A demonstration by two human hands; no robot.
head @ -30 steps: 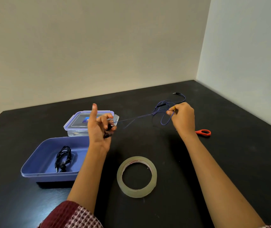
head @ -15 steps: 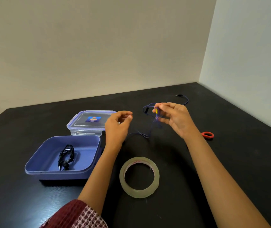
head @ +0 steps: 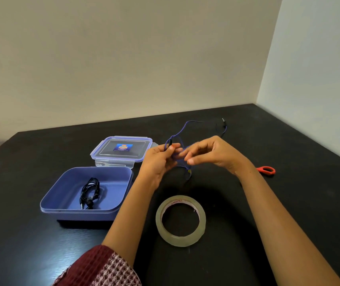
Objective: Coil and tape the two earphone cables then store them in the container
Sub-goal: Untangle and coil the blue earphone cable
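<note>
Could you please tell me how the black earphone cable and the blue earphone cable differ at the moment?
The black earphone cable lies inside the container, while the blue earphone cable is outside it, pinched by the left hand. The black one is gathered into a compact bundle; the blue one runs in loose loops, its plug end out on the table. Both are thin earphone leads with a plug.

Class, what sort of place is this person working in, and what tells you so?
Probably a plain indoor room: a black table set into a corner of bare walls, with a tape roll and blue container on it.
</note>
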